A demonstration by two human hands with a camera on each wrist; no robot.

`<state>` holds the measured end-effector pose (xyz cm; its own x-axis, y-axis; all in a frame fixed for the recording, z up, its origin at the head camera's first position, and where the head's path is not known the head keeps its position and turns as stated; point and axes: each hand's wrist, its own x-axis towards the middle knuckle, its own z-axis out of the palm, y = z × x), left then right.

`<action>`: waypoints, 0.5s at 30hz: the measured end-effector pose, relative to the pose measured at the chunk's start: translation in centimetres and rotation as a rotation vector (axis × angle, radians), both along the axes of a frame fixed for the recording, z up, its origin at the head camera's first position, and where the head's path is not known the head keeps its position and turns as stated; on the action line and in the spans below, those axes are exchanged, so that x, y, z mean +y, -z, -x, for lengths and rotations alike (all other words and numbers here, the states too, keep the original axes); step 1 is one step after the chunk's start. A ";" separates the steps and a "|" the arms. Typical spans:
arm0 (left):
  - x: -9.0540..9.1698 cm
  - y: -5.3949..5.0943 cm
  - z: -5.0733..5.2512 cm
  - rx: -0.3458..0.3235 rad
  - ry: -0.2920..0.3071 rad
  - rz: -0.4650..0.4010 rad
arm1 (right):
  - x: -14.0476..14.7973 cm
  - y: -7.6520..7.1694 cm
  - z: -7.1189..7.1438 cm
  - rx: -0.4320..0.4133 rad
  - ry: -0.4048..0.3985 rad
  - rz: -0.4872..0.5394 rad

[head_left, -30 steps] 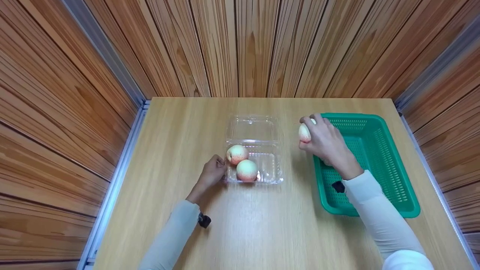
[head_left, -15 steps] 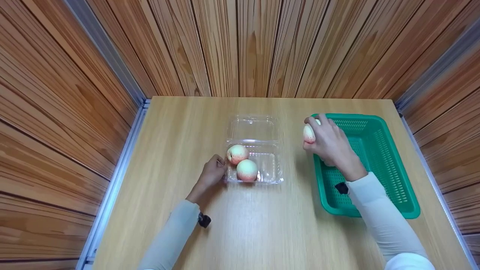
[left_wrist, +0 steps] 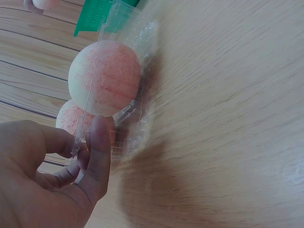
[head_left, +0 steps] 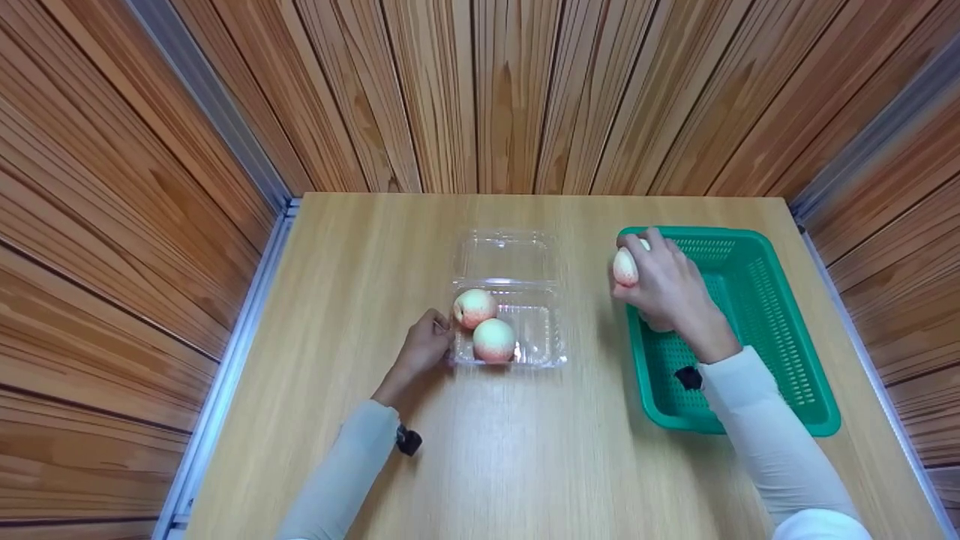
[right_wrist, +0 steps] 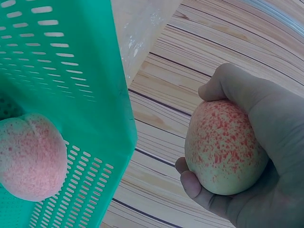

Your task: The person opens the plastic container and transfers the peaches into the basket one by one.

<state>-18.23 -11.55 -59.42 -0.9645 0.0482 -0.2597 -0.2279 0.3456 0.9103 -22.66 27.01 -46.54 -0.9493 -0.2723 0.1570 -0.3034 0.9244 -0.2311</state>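
Observation:
My right hand [head_left: 664, 289] grips a pale peach with red speckles [head_left: 625, 268], held above the left rim of the green basket [head_left: 641, 382]. In the right wrist view the fingers and thumb curl around that peach [right_wrist: 225, 147]. Another peach [right_wrist: 31, 156] lies inside the basket; my right hand mostly hides it from the head view. My left hand [head_left: 426, 341] pinches the left edge of a clear plastic clamshell box [head_left: 540, 337], its lid [head_left: 504, 256] laid back. Two peaches, one behind [head_left: 475, 308] and one in front [head_left: 494, 341], sit in its left half.
All of this stands on a light wooden table [head_left: 510, 465], with wood-panelled walls [head_left: 510, 97] behind and at both sides. The basket takes up the table's right part, with bare tabletop between it and the clamshell box. A small black device [head_left: 408, 440] is at my left wrist.
My right hand, still gripping the peach, has shifted a little to the right, over the basket's rim. The left hand, the box and its two peaches have stayed in place.

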 end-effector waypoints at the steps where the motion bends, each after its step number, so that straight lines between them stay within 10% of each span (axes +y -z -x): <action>1: 0.0 0.0 0.0 -0.001 0.001 -0.002 | 0.1 0.0 0.0 0.003 0.001 0.003; 15: -0.1 -0.2 -0.2 0.018 0.012 0.024 | 1.1 -0.1 -0.1 0.004 0.022 0.006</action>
<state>-18.06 -11.69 -59.18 -0.9683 0.0540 -0.2441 -0.2076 0.3704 0.9054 -22.60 28.13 -46.40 -0.9543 -0.2508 0.1623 -0.2843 0.9293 -0.2356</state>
